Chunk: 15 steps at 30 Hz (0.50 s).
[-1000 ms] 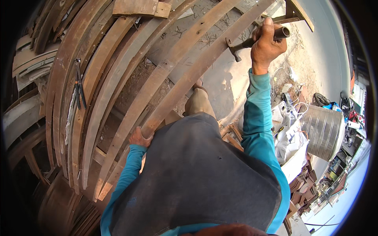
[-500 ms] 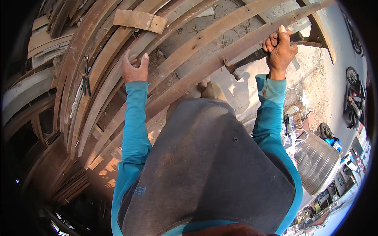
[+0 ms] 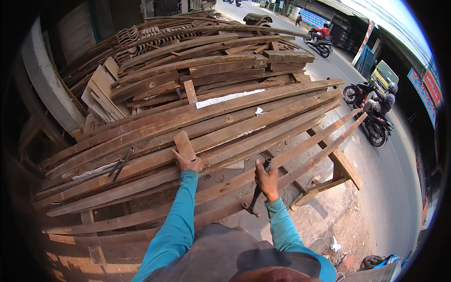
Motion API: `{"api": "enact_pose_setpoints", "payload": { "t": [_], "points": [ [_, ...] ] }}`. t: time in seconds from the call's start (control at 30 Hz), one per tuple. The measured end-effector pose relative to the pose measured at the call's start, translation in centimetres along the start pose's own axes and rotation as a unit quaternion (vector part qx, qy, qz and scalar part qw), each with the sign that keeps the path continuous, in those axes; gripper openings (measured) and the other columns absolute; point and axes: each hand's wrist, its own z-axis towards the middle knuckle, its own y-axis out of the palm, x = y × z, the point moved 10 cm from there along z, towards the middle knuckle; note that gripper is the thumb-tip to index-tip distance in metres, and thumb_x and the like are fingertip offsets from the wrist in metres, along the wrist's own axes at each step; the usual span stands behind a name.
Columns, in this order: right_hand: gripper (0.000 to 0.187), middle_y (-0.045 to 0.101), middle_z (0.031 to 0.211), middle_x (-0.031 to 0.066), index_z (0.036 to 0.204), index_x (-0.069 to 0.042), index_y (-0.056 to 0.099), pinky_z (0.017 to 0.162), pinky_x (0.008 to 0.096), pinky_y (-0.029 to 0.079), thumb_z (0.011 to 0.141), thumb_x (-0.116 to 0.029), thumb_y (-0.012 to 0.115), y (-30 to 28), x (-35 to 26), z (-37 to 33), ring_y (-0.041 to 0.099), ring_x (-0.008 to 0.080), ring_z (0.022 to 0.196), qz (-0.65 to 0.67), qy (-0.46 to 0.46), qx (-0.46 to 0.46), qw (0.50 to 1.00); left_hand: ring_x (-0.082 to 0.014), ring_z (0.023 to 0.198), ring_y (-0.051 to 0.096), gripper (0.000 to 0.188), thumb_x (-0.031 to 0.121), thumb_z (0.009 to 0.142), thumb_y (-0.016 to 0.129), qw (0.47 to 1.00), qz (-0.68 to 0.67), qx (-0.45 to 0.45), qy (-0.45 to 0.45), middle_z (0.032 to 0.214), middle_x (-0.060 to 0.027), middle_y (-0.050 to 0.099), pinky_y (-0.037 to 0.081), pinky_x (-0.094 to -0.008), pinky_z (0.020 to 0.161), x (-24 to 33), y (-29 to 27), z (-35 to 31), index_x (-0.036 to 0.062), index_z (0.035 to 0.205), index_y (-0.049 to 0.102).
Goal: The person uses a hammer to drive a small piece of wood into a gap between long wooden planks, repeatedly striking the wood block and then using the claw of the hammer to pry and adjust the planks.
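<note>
My left hand (image 3: 189, 163) is closed on the near end of a short flat wooden block (image 3: 184, 144), which lies over the long beams. The undersides of its fingers are hidden. My right hand (image 3: 267, 181) is wrapped around the dark handle of a claw hammer (image 3: 251, 209), whose head hangs down beside the nearest beams. Long, weathered wooden beams (image 3: 221, 146) run side by side across the view beneath both hands. Black-handled pliers (image 3: 120, 164) rest on the beams, left of my left hand.
Stacked old timber (image 3: 225, 70) and curved roof tiles (image 3: 136, 40) fill the far side. A wooden support (image 3: 345, 167) holds up the beams' right ends. Beyond it, a road (image 3: 376, 178) carries motorbikes with riders (image 3: 376, 115) and a yellow truck (image 3: 385, 73).
The view has lifted to show the timber pile and road. My left hand has moved from an empty, curled pose onto the wooden block. My right hand still holds the hammer, head downward.
</note>
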Motion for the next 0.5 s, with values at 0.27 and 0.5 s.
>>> {"api": "enact_pose_setpoints", "payload": {
  "t": [0.27,0.5],
  "points": [
    [0.045,0.055,0.068,0.0083,0.094,0.000,0.059,0.061,0.0352,0.043,0.100,-0.045,0.059,3.6,0.9,-5.6,0.050,0.0169,0.065,-0.036,-0.103,-0.204,0.973,-0.0292,0.123,0.053,0.090,0.024,0.071,0.080,0.958,-0.236,-0.156,-0.047,0.136,-0.0197,0.051,0.044,-0.0394,0.105,-10.4,-7.9,-19.0,-0.0022,0.146,0.038],
    [0.045,0.049,0.069,0.0121,0.088,-0.001,0.053,0.061,0.0370,0.041,0.103,-0.043,0.056,5.0,-0.3,-9.1,0.045,0.0215,0.065,-0.048,-0.151,-0.295,0.942,-0.0308,0.125,0.052,0.089,0.032,0.074,0.081,0.954,-0.220,-0.175,-0.110,0.138,-0.0217,0.050,0.043,-0.0410,0.106,-10.3,-10.3,-33.6,-0.0021,0.145,0.039]
  ]
}}
